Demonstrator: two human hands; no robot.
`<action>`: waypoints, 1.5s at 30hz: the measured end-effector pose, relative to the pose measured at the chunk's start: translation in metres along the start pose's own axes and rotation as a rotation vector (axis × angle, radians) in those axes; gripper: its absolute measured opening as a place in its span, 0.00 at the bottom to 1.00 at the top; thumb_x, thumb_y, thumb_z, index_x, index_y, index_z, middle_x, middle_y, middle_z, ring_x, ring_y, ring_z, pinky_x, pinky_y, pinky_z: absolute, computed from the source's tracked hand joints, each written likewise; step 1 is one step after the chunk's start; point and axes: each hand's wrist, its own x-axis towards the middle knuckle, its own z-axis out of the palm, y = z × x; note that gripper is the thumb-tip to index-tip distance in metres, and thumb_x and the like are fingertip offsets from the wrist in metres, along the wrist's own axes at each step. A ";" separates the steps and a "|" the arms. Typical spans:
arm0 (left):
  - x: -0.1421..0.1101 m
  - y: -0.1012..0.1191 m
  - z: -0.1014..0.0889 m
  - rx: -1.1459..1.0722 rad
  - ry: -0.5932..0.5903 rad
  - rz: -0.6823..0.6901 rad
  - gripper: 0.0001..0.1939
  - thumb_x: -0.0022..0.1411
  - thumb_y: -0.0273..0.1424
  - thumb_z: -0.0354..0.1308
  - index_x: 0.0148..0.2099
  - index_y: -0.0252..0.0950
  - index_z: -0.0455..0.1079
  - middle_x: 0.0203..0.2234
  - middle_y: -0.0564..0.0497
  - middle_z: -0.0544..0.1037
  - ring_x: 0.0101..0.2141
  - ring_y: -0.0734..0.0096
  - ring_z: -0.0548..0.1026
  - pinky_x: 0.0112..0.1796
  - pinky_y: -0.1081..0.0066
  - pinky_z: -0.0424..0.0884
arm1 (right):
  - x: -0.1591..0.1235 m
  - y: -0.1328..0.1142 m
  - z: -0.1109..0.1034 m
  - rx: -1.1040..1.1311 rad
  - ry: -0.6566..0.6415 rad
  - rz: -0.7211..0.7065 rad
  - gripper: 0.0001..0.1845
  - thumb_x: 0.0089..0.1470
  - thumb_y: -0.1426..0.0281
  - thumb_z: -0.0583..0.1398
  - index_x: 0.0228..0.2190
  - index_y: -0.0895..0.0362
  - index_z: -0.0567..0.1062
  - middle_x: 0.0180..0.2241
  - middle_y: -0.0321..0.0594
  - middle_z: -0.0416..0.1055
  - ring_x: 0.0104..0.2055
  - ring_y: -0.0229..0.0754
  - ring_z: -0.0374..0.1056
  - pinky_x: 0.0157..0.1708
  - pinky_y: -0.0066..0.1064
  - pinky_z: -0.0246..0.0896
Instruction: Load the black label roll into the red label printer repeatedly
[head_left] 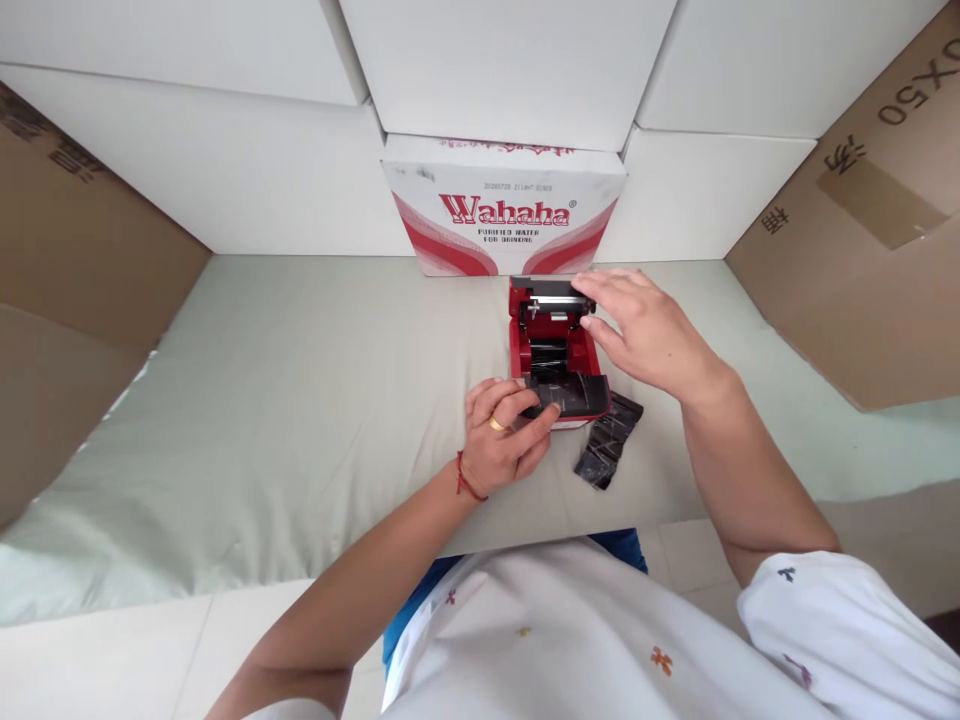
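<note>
A small red and black machine, looking like a label printer [517, 345], stands on the cloth with its lid [551, 290] raised. Inside the red body a shiny black roll [549, 355] shows, and black film [581, 393] lies over the front edge. My left hand [506, 432] is at the front left corner, its bent fingers pressing on this film. At the lid's right edge is my right hand [637, 325], its fingertips on top and its thumb below. A loose crumpled black strip [609, 440] lies on the cloth beside the front right corner.
A white and red water carton [506, 215] stands right behind the machine, against stacked white boxes [510, 70]. Brown cardboard boxes flank the table at left [82, 250] and right [862, 250]. Pale green cloth [300, 400] covers the table, whose front edge is near my body.
</note>
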 end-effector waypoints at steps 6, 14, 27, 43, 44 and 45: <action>-0.012 -0.002 0.003 -0.004 -0.009 -0.026 0.27 0.63 0.30 0.63 0.62 0.57 0.75 0.38 0.48 0.77 0.47 0.52 0.72 0.52 0.50 0.64 | -0.026 -0.025 -0.018 -0.125 -0.270 0.116 0.22 0.70 0.72 0.53 0.57 0.55 0.79 0.48 0.47 0.84 0.49 0.52 0.78 0.48 0.38 0.69; -0.020 0.000 0.004 -0.234 -0.061 -0.213 0.28 0.64 0.32 0.65 0.63 0.64 0.74 0.39 0.51 0.79 0.48 0.55 0.74 0.54 0.52 0.63 | -0.026 -0.040 -0.015 -0.344 -0.575 0.025 0.18 0.65 0.78 0.55 0.48 0.58 0.82 0.34 0.48 0.83 0.35 0.49 0.77 0.33 0.35 0.58; 0.007 0.005 -0.008 -0.341 0.038 -0.323 0.15 0.69 0.26 0.57 0.52 0.50 0.77 0.38 0.49 0.75 0.44 0.58 0.74 0.47 0.54 0.72 | -0.046 -0.025 0.004 -0.178 -0.291 0.101 0.22 0.68 0.75 0.53 0.54 0.54 0.82 0.42 0.45 0.86 0.45 0.50 0.82 0.45 0.39 0.72; 0.006 -0.043 0.018 -1.202 -0.012 -1.003 0.56 0.54 0.43 0.77 0.75 0.65 0.48 0.78 0.55 0.52 0.79 0.52 0.43 0.77 0.46 0.40 | -0.114 -0.037 0.034 0.216 0.062 -0.136 0.30 0.67 0.82 0.54 0.64 0.50 0.74 0.56 0.43 0.83 0.61 0.46 0.78 0.68 0.52 0.71; 0.005 -0.044 0.018 -1.207 -0.022 -1.006 0.56 0.54 0.44 0.77 0.75 0.65 0.47 0.79 0.54 0.50 0.79 0.52 0.42 0.77 0.45 0.41 | -0.113 -0.038 0.034 0.220 0.063 -0.132 0.30 0.67 0.82 0.54 0.65 0.49 0.74 0.56 0.42 0.83 0.60 0.46 0.78 0.68 0.53 0.71; 0.004 -0.045 0.019 -1.208 -0.028 -1.006 0.57 0.54 0.44 0.77 0.76 0.65 0.47 0.79 0.54 0.49 0.80 0.51 0.41 0.77 0.45 0.41 | -0.113 -0.038 0.033 0.223 0.062 -0.130 0.30 0.67 0.82 0.54 0.65 0.49 0.74 0.56 0.42 0.83 0.60 0.46 0.78 0.67 0.53 0.71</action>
